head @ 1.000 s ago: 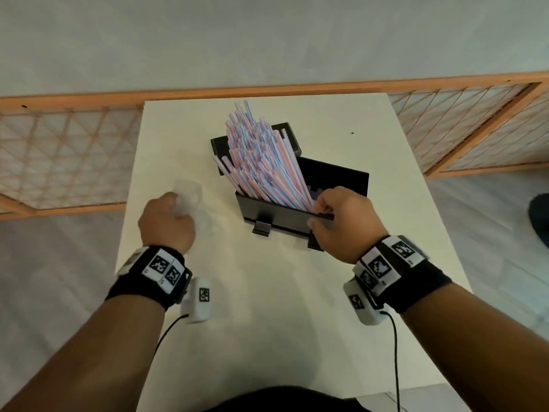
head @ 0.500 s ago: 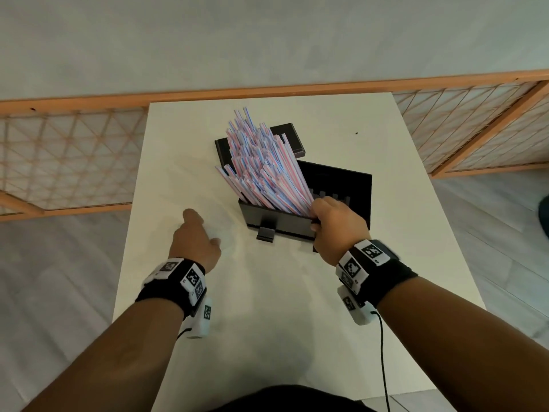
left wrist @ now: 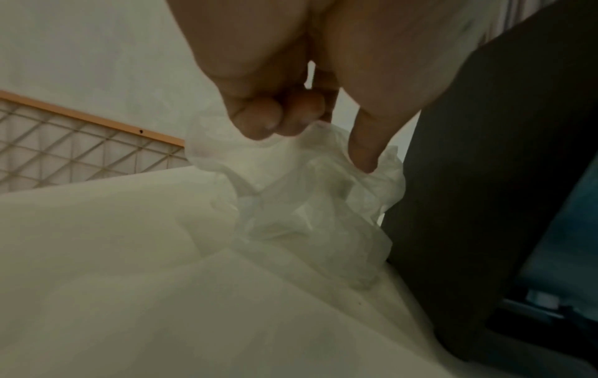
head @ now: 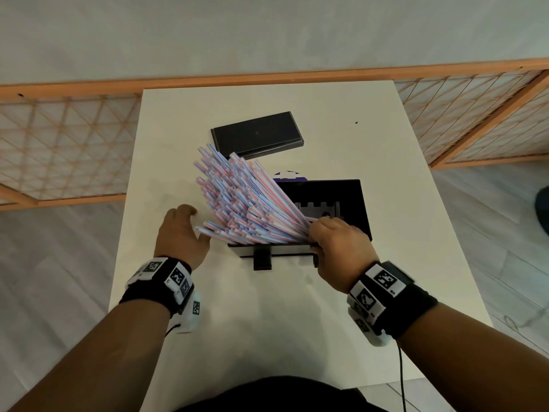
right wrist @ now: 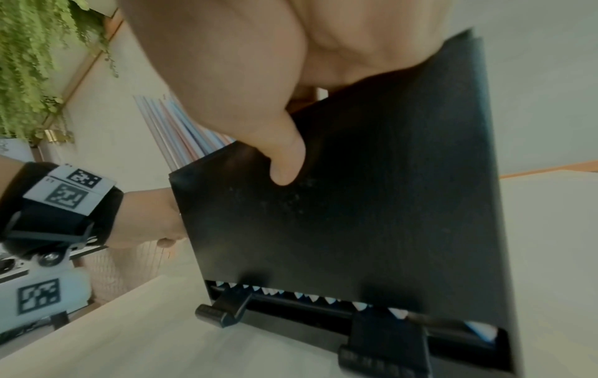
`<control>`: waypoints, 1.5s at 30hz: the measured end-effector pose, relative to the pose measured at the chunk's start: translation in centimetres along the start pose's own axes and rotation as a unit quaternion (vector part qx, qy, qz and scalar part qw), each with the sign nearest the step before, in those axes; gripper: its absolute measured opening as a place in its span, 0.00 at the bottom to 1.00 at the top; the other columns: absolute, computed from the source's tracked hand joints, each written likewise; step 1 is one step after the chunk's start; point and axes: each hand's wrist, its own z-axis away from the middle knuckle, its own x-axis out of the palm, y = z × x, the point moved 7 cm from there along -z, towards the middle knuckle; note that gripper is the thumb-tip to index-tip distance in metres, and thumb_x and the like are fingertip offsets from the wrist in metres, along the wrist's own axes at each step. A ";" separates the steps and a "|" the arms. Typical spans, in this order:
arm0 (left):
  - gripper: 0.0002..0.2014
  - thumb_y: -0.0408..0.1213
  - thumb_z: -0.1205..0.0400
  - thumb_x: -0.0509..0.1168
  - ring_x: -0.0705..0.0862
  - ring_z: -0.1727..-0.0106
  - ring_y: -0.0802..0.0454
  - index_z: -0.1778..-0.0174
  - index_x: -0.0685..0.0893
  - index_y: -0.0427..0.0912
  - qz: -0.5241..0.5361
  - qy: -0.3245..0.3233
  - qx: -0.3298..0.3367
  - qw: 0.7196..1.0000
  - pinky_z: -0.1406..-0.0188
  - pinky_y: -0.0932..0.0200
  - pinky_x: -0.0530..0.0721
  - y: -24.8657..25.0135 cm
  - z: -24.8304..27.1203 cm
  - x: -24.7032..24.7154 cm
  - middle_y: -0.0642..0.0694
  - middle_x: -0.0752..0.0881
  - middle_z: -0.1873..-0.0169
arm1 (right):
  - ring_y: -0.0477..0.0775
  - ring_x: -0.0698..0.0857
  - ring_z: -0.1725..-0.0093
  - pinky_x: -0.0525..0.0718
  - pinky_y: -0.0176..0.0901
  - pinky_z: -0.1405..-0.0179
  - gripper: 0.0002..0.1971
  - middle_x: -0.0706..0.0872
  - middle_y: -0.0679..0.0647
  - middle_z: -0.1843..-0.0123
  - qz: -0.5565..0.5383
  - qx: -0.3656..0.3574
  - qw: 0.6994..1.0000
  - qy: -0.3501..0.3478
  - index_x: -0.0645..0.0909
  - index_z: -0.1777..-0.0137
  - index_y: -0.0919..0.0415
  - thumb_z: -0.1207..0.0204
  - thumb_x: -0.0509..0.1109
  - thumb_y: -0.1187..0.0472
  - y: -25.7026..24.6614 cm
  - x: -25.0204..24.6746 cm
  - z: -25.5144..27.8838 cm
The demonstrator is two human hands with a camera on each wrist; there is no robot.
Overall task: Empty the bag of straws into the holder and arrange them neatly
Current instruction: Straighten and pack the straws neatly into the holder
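Note:
A black straw holder (head: 353,200) stands open on the white table (head: 267,322). A thick bunch of pink, blue and white straws (head: 246,203) sticks out of it and fans low to the left. My right hand (head: 335,242) grips the holder's front right rim, with the thumb (right wrist: 284,158) pressed on the front wall (right wrist: 372,217). My left hand (head: 181,230) hovers just left of the straws. Its loosely bent fingers (left wrist: 365,153) touch the crumpled clear bag (left wrist: 307,204) lying on the table against the holder's side (left wrist: 485,179).
The holder's flat black lid (head: 255,133) lies behind it toward the far edge. A small purple and white thing (head: 289,175) peeks out behind the holder. A wooden lattice screen (head: 59,144) runs past the table's far and side edges.
My left hand let go of the bag, set it on the table and moved right to the straws. The straws now lean lower to the left. My right hand still grips the holder.

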 end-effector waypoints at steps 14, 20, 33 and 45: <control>0.14 0.42 0.24 0.73 0.87 0.52 0.45 0.44 0.85 0.44 0.061 -0.106 0.083 0.989 0.49 0.47 0.85 3.2 1.8 -2.4 0.48 0.90 0.53 | 0.55 0.85 0.61 0.82 0.46 0.64 0.11 0.87 0.54 0.63 -0.155 0.148 0.969 -0.127 0.84 0.61 0.60 0.25 0.65 0.54 1.2 -2.8 -4.3; 0.12 0.51 0.32 0.83 0.80 0.74 0.60 0.60 0.87 0.62 0.168 -0.172 0.130 0.962 0.71 0.60 0.78 6.6 5.4 -4.6 0.55 0.86 0.72 | 0.60 0.83 0.58 0.84 0.43 0.58 0.10 0.87 0.58 0.54 -0.034 0.214 0.944 -0.250 0.84 0.50 0.62 0.25 0.63 0.62 2.9 1.4 -7.2; 0.34 0.71 0.43 0.78 0.91 0.68 0.52 0.48 0.88 0.53 0.276 -0.145 0.043 0.949 0.59 0.43 0.93 7.5 6.4 -2.6 0.54 0.93 0.62 | 0.60 0.88 0.66 0.91 0.53 0.61 0.17 0.84 0.50 0.68 0.130 0.161 0.920 -0.333 0.81 0.52 0.56 0.42 0.74 0.56 7.1 6.9 -9.7; 0.23 0.68 0.35 0.77 0.87 0.69 0.68 0.54 0.87 0.57 0.230 -0.076 0.037 0.970 0.65 0.73 0.77 8.4 7.0 -3.2 0.62 0.88 0.72 | 0.60 0.81 0.62 0.80 0.45 0.63 0.07 0.81 0.54 0.62 0.091 0.150 0.961 -0.213 0.82 0.53 0.57 0.28 0.67 0.66 2.3 -1.9 -8.5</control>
